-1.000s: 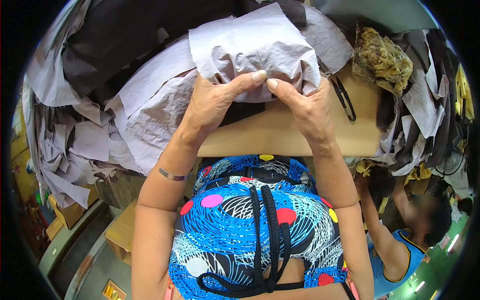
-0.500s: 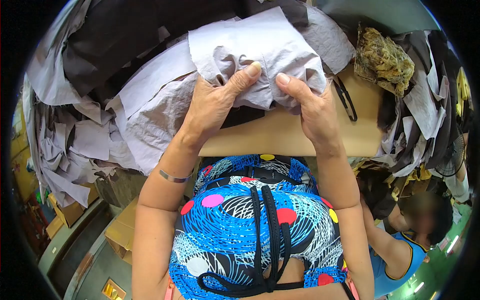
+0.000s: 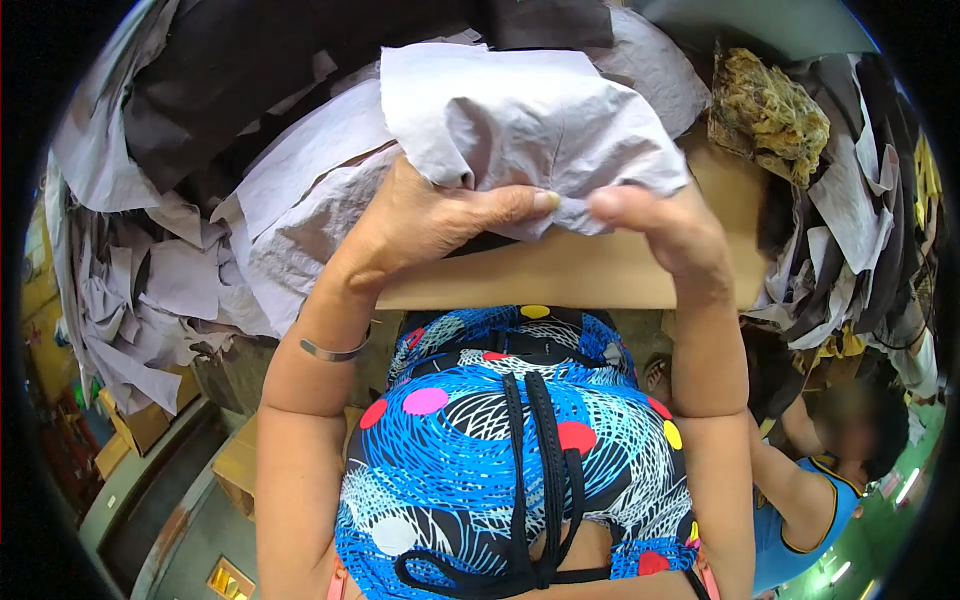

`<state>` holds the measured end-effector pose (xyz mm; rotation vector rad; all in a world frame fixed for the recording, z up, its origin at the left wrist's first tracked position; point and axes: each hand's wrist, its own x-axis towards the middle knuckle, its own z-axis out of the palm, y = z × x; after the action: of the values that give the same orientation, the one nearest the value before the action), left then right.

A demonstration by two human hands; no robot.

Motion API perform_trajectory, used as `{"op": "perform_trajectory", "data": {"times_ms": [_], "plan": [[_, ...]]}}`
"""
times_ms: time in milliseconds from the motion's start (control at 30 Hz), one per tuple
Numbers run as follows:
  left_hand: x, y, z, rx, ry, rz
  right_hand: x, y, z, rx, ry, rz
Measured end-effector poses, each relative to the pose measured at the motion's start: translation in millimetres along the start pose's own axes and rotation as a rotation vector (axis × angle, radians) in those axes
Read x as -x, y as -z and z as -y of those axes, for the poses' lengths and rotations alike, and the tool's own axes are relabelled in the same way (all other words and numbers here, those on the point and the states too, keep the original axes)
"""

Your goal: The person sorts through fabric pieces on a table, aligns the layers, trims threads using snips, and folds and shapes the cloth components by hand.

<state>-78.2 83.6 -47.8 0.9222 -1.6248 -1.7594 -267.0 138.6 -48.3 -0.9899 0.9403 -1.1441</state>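
A pale lilac-grey piece of cloth (image 3: 530, 110), creased and gathered along its near edge, is held between my two hands above the tan tabletop. My left hand (image 3: 430, 215) is closed on its near left edge, thumb lying along the top and fingers hidden underneath. Closed at the near right edge is my right hand (image 3: 675, 235), its thumb blurred and close to the left thumb. Beneath and left of the held piece lies more pale cloth (image 3: 320, 210), wrinkled and layered.
Dark cloth (image 3: 230, 100) is heaped at the back left. A clear bag of yellowish fibres (image 3: 770, 115) sits at the back right, beside hanging scraps (image 3: 845, 210). Cut pieces (image 3: 185, 280) pile up at left. Another person in a blue top (image 3: 810, 510) is at lower right.
Both hands have come nearer to my body and the thumbs have drawn closer together. The cloth's far edge has dropped toward me. A slim black tool by the right hand is now hidden.
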Motion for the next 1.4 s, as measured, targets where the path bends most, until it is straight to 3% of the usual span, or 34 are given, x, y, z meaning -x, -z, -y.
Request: {"op": "perform_trajectory", "data": {"times_ms": [67, 167, 367, 567, 867, 1100, 1400], "plan": [[0, 0, 3, -0.097, -0.026, 0.025, -5, -8, -10, 0.217, 0.043, -0.087], [0, -1, 9, -0.108, -0.04, 0.046, -5, -16, -13, -0.015, -0.006, -0.184], [2, -4, 9, -0.043, -0.009, 0.004, -6, -13, -17, 0.208, 0.069, -0.14], [2, -5, 13, 0.007, 0.019, -0.004, -7, -24, -21, 0.151, 0.16, -0.237], [8, -9, 29, 0.026, -0.008, -0.082, -12, -30, -38, -0.211, -0.015, -0.326], [9, -3, 17, 0.203, 0.127, -0.101, -11, -27, -33, -0.081, 0.033, -0.284], [8, 3, 17, 0.101, 0.01, -0.071, -15, -25, -32, -0.119, 0.036, -0.265]]}}
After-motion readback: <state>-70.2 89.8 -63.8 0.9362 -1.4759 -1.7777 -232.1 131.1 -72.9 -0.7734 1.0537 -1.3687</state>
